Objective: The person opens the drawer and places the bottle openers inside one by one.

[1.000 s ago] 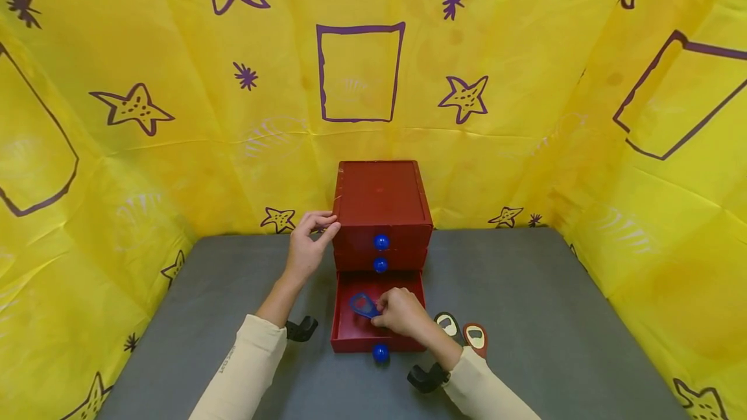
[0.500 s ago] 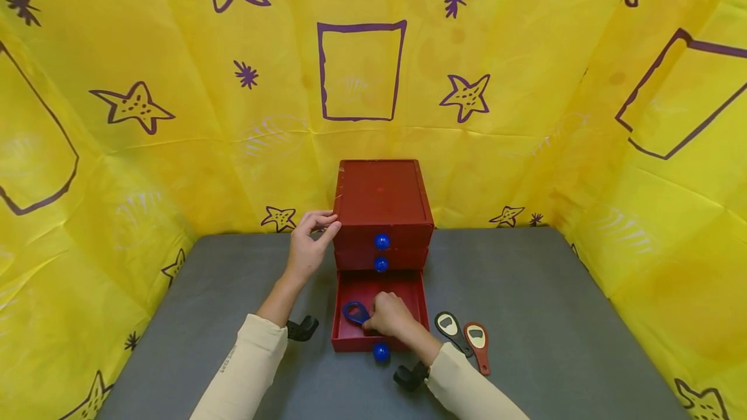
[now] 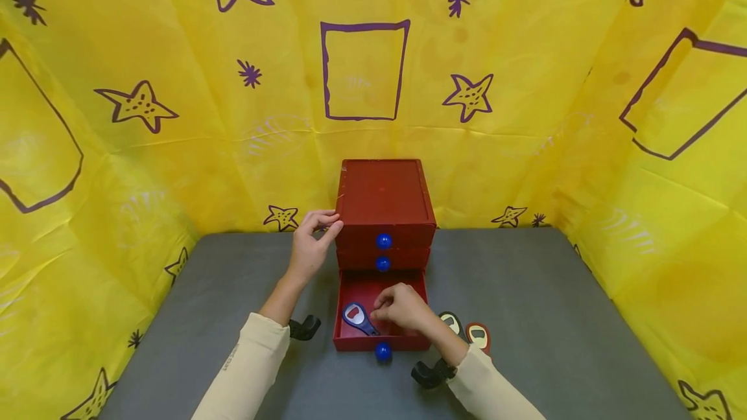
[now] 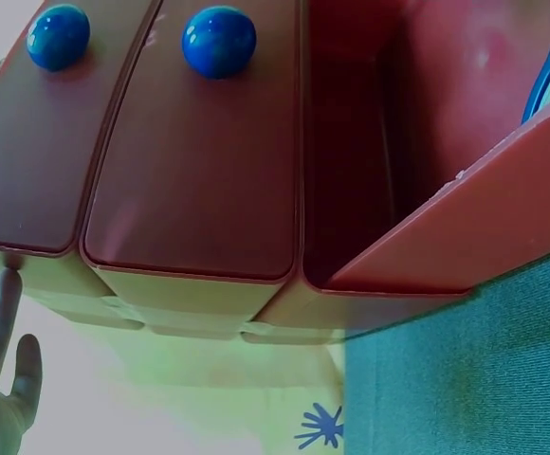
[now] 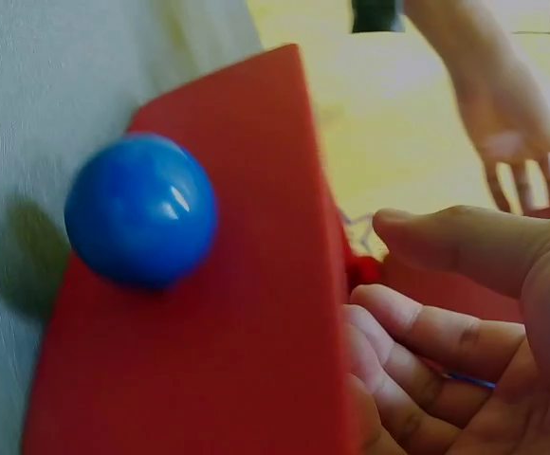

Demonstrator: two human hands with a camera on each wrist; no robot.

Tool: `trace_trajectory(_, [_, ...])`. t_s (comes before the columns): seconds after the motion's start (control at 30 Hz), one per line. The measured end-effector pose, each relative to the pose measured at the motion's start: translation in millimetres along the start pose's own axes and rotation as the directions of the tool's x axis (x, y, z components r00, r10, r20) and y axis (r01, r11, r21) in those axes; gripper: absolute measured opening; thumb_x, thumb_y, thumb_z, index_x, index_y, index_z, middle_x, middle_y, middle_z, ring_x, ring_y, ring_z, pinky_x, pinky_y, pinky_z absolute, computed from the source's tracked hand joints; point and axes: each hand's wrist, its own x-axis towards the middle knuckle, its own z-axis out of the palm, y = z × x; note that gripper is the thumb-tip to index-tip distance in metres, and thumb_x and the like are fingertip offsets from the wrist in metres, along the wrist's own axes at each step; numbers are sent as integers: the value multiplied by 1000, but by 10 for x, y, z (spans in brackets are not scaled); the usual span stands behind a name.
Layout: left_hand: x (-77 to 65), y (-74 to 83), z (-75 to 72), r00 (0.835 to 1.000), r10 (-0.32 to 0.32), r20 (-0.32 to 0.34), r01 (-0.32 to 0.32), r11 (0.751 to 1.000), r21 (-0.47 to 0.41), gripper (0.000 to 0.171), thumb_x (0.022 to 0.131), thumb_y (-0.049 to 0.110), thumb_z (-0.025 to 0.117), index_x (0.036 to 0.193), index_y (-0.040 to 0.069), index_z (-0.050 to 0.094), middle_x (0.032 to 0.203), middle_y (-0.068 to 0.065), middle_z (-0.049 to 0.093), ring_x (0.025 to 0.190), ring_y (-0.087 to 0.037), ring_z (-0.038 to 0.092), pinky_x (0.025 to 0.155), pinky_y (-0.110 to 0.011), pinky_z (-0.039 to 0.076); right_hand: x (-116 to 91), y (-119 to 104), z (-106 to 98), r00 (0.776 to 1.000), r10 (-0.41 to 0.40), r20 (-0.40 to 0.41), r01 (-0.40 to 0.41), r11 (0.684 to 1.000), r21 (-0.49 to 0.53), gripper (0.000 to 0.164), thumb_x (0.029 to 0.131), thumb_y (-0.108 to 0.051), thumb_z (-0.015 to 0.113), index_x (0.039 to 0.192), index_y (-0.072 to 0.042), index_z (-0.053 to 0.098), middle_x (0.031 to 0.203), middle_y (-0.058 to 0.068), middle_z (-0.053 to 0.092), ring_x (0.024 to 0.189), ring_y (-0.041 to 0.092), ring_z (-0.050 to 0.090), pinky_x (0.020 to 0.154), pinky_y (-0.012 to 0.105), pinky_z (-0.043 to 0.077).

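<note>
A small red drawer cabinet (image 3: 385, 193) stands with its bottom drawer (image 3: 403, 343) pulled out. Inside that drawer, toward its front left, lies a blue bottle opener (image 3: 358, 320) with a pale middle. My right hand (image 3: 404, 308) hovers over the drawer just right of the opener; the right wrist view shows thumb and fingers apart with nothing between them. Extended fingers of my left hand (image 3: 309, 248) touch the cabinet's upper left side, and in the left wrist view their tips (image 4: 8, 284) meet its edge.
Right of the drawer, a black bottle opener (image 3: 451, 321) and a red one (image 3: 478, 336) lie on the grey table (image 3: 543, 303), partly covered by the right forearm. Blue knobs (image 3: 383, 241) mark the drawers. Yellow patterned cloth (image 3: 373, 141) encloses the back and sides.
My right hand carried the blue bottle opener left and down in the drawer, let it go, then drew back slightly up and right. My left hand stays at the cabinet.
</note>
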Motion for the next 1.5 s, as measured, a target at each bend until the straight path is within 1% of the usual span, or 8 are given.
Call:
trace_trajectory(0.2, [-5,2,4,1000,-12,0,12,1000,13,18,89,12,71,102,0,72,113,-15,64,100,-6,56,85,-13,45,-158,76,-251,999,-24,-32,24,1000,-14,14,83,-18,76,84,-6,71,75,0,67,66,9,53,58,22,46])
trace_trajectory(0.4, [0,33,13,999,-43,-8,43,999,13,17,88,7,70,102,-3,71,114,-19,63,100,-4,54,86,-13,44,-334,197,-438,996,31,-87,-32,999,-6,14,84,-18,75,85,-5,71,72,0,65,63,8,52,56,21,46])
trace_trajectory(0.67, [-10,47,27,999,-47,-5,47,998,33,17,88,4,69,103,-5,70,115,-22,63,101,-6,54,90,-39,49,-605,533,-605,981,114,-155,-112,993,21,15,82,-16,75,85,-1,71,74,6,69,64,11,58,54,22,45])
trace_trajectory(0.83, [-14,11,16,999,-36,-8,37,999,4,17,88,9,71,102,-1,72,114,-16,64,101,-5,55,88,-25,48,-787,706,-725,962,179,-208,-191,981,-40,14,82,-16,75,78,-3,71,68,5,67,56,8,52,50,23,43])
trace_trajectory(1.0, [-14,-12,7,1000,0,-4,0,1000,-7,18,88,12,71,102,0,72,113,-16,64,102,-5,55,86,-15,46,-970,762,-798,933,259,-251,-306,937,-171,19,77,-20,79,66,-9,66,60,-3,59,57,11,47,52,26,38])
trace_trajectory(1.2, [-11,6,9,1000,-27,-12,27,1000,-10,18,88,9,71,102,-2,72,114,-17,64,101,-4,54,88,-20,46,-1146,779,-797,913,297,-281,-373,885,-277,34,67,-21,85,58,-11,53,56,-4,48,56,14,42,52,28,32])
trace_trajectory(1.37, [-18,70,11,998,-59,-4,59,998,10,18,88,4,69,104,-5,70,116,-22,62,101,-3,53,89,-24,46,-1234,798,-746,900,366,-239,-434,810,-395,40,56,-28,91,64,-10,57,62,2,54,60,20,50,52,35,39])
trace_trajectory(1.5, [-32,243,0,999,-50,10,50,998,32,18,89,2,67,104,-8,69,115,-25,62,100,-2,53,90,-33,49,-1245,831,-719,888,397,-231,-460,765,-451,41,54,-30,91,68,-9,59,69,6,60,66,25,57,56,44,45])
